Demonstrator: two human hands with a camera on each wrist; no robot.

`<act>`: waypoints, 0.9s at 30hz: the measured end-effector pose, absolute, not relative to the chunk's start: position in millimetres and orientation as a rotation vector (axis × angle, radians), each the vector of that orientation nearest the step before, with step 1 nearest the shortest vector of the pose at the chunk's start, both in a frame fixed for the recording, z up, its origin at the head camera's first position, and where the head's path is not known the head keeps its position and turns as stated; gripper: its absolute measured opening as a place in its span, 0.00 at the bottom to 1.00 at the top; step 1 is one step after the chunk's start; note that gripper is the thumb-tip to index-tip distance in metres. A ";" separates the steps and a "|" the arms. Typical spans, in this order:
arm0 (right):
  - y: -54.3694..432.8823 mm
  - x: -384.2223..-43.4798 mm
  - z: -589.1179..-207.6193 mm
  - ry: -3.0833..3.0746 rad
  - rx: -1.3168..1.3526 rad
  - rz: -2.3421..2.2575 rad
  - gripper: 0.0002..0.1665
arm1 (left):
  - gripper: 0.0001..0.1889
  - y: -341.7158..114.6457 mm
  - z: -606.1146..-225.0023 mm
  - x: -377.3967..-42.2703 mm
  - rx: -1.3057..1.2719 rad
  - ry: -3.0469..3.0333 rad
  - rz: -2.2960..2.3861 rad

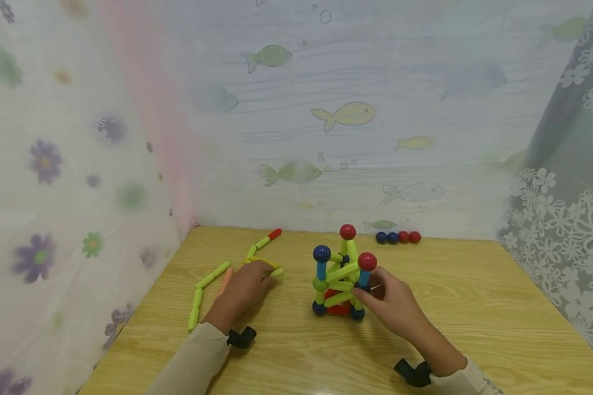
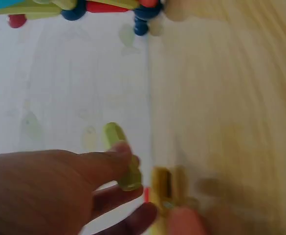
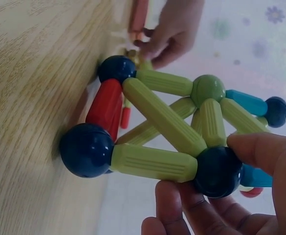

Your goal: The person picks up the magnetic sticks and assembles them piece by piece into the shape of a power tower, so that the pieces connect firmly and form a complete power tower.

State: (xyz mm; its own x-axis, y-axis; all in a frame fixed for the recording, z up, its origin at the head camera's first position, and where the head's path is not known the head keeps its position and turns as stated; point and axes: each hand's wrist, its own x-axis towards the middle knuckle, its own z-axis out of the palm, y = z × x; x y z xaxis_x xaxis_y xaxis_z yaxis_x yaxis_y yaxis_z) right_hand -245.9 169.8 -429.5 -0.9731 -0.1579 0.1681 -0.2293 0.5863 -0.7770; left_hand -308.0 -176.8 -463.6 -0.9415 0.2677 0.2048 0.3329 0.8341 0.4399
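In the middle of the table stands a frame of magnetic rods and balls (image 1: 343,272), with yellow-green, blue and red rods. Two red balls and a dark blue ball top it. My right hand (image 1: 397,307) grips its right side. The right wrist view shows thumb and fingers about a dark blue ball (image 3: 217,171) at a joint between several rods. To the left, my left hand (image 1: 244,288) pinches a short yellow-green rod (image 2: 114,133) between thumb and fingers. Below that rod in the left wrist view are a yellow rod (image 2: 158,181) and a blurred orange-red end.
Left of my left hand lies a bent line of yellow-green rods (image 1: 197,299), with an orange rod (image 1: 226,280) beside it. Behind that hand, another line ends in a red rod (image 1: 275,234). Two blue and two red balls (image 1: 403,237) sit in a row along the back edge.
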 end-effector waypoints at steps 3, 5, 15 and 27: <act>168.3 -245.6 -429.4 -2.727 0.330 1.355 0.21 | 0.16 -165.0 -443.0 -301.7 -0.477 -2.735 -0.763; 167.8 -245.5 -429.2 -2.729 0.332 1.358 0.21 | 0.16 -150.2 -419.8 -295.1 -0.505 -2.575 -0.848; 169.8 -244.8 -429.5 -2.711 0.355 1.364 0.22 | 0.14 -67.0 -339.5 -267.6 -0.983 -2.247 -0.711; 170.7 -244.0 -428.6 -2.708 0.375 1.371 0.23 | 0.15 -58.4 -351.2 -264.8 -0.938 -2.345 -0.448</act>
